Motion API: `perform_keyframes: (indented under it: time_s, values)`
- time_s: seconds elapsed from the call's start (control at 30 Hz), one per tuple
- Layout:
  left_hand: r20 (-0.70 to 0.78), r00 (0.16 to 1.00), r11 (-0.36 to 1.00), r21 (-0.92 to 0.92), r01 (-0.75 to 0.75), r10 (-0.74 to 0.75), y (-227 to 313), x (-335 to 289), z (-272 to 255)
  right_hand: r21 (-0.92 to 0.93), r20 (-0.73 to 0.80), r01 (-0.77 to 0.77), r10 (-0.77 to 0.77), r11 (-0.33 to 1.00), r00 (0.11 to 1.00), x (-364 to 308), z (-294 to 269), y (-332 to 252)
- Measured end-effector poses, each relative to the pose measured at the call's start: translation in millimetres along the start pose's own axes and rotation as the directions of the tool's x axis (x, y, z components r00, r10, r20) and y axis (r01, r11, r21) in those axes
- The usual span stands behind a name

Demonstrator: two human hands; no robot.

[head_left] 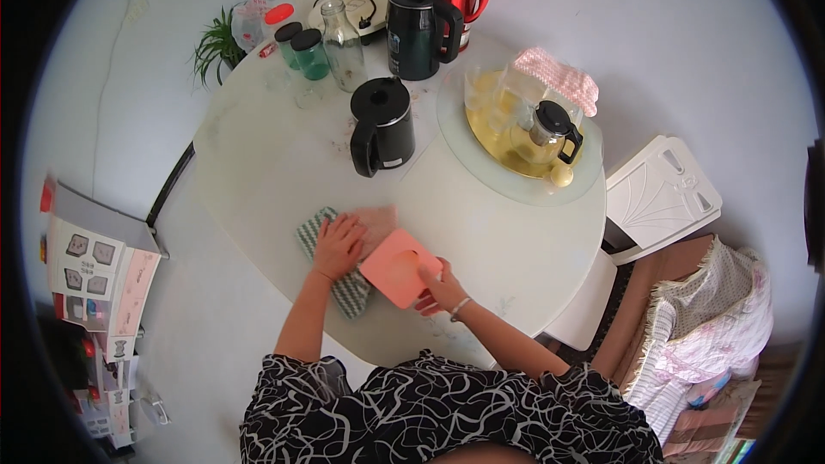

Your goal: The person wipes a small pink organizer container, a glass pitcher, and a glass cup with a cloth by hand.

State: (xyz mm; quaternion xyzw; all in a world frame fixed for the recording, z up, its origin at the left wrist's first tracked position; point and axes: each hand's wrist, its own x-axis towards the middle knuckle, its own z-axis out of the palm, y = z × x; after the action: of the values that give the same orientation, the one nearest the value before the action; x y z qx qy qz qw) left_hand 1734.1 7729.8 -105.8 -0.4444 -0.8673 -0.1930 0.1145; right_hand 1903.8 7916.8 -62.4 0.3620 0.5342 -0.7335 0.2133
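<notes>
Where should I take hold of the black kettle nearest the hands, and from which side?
Grip the black kettle by its handle, coming from the near side, slightly left. It stands upright with the handle turned toward the person, so a hand could likely wrap it without reaching across the lid. The left hand looks better placed.

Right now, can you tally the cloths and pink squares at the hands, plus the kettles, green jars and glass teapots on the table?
Cloths: 2
Pink square object: 1
Kettles: 2
Green jars: 2
Glass teapot: 1
Total: 8
</notes>
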Motion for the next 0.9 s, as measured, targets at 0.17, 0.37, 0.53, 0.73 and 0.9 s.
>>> perform_keyframes:
  time_s: [0.17,0.37,0.53,0.73,0.9]
  values:
    - [0.084,0.995,0.997,0.051,0.058,-0.062,-78,17,-15,-0.014,0.101,0.084,-0.082,0.996,0.991,46,57,-24]
    - [-0.005,0.936,0.923,-0.173,0.345,-0.351,-72,80,-34,-0.204,0.215,0.134,-0.089,0.970,0.972,64,54,-55]
    - [0.317,0.878,0.046,-0.934,0.355,-0.360,-27,130,-2,-0.304,0.304,0.138,-0.042,0.943,0.952,77,43,-64]
    - [0.281,0.794,0.196,-0.875,0.443,-0.539,-16,148,-8,-0.296,0.279,0.153,-0.068,0.943,0.958,79,36,-61]
    - [0.283,0.748,0.092,-0.904,0.417,-0.600,-36,133,-38,0.050,0.181,0.101,-0.108,0.994,0.978,77,-21,-46]
